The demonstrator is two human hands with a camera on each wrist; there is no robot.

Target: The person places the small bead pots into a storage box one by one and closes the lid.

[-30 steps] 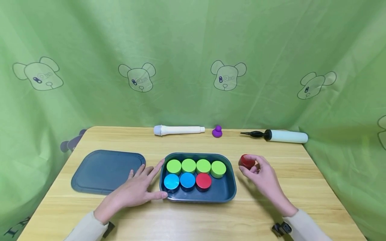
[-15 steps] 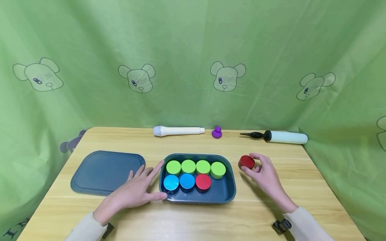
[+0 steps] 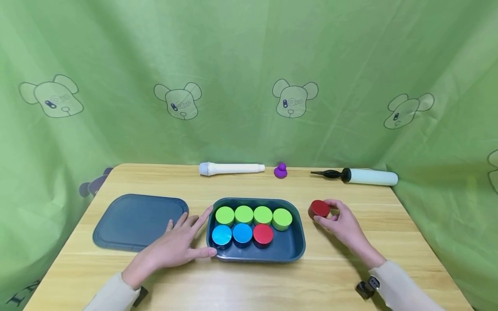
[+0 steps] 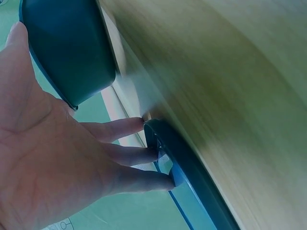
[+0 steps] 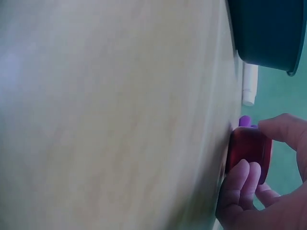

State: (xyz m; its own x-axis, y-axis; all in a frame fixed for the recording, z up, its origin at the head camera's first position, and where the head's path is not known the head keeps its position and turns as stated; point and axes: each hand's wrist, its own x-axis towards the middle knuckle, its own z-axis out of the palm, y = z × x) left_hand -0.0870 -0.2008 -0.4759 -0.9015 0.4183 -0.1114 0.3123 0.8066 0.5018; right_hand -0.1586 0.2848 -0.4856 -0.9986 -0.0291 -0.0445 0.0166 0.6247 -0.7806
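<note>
My right hand (image 3: 342, 222) holds a short red round tin (image 3: 319, 209) on the table, right of the dark blue box (image 3: 285, 255). In the right wrist view the thumb is on one side of the red tin (image 5: 247, 148), with curled fingers on the other. My left hand (image 3: 177, 242) has its fingers spread, thumb and index finger at the left rim of the box. Its other fingertips reach the edge of a flat dark blue lid (image 3: 136, 220). Inside the box, several green round tins (image 3: 244, 214) line the back, with two blue tins (image 3: 242, 233) and another red tin (image 3: 262, 234) in front.
Along the table's back edge lie a white microphone-shaped object (image 3: 233, 169), a small purple knobbed piece (image 3: 280, 170) and a white hand pump (image 3: 365, 176) with a black nozzle. A green curtain (image 3: 249, 52) hangs behind the table.
My right fingers have drawn back from over the red tin's top to its side, baring the top. The tin stays at nearly the same spot. The left hand has not visibly moved.
</note>
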